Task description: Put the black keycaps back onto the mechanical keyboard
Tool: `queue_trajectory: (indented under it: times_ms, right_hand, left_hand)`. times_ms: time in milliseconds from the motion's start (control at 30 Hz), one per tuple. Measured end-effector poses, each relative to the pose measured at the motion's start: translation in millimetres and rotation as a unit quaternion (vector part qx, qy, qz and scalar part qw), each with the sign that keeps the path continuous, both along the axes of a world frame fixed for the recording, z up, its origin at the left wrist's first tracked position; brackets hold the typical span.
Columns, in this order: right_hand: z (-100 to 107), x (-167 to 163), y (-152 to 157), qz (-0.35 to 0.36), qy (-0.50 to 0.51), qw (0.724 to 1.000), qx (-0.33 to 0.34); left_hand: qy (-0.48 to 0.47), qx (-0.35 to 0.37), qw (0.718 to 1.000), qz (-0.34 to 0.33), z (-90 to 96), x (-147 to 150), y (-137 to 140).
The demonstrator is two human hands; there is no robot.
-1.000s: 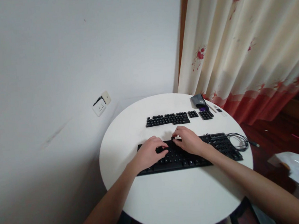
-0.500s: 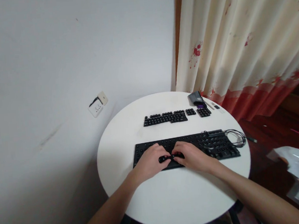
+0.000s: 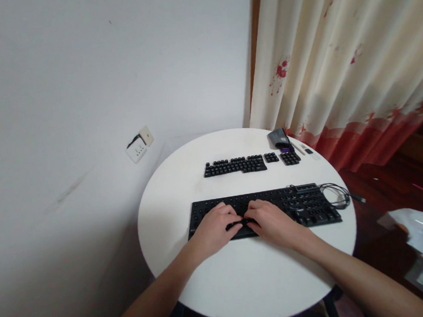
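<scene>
We are curling our bare left hand (image 3: 214,227) over the left half of a long black plastic keyboard (image 3: 287,203), which is lying across the middle of the round white tabletop (image 3: 259,277), its long axis running left to right, its right end sitting near the right edge. A small dark spot (image 3: 244,221) is showing between our hands, neither being nearer. From its right, our bare right hand (image 3: 272,222) is facing the left. Both grips are bending inward, but we are not managing to tell whether either is clamping anything; our fingers are hiding the keyboard beneath.
</scene>
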State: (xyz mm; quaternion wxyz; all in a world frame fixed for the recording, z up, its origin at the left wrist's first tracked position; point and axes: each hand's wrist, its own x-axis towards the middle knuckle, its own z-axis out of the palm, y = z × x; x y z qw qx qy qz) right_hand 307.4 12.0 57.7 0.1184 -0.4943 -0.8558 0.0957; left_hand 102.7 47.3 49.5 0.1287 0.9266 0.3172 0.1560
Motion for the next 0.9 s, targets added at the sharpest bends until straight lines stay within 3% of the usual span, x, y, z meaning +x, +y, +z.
queue_trajectory:
  times_ms: [267,500,667,900]
  right_hand:
    - [-4.1,-12.4,-10.2,0.000,-0.104,0.991,0.082]
    - [-11.7,-12.8,-14.4,-0.004,-0.104,0.991,0.086]
    - [-17.1,-14.6,-24.0,-0.014,-0.101,0.987,0.126]
    - [-20.4,-21.2,-36.4,-0.005,-0.131,0.980,0.149]
  left_hand:
    - [0.095,0.138,0.985,0.041,-9.1,-2.3,-23.5]
    - [0.143,0.187,0.970,0.058,-6.3,0.4,-37.1]
    - [0.181,0.227,0.956,0.043,-3.7,5.1,-43.1]
    - [0.197,0.226,0.953,0.031,-6.6,9.2,-41.3]
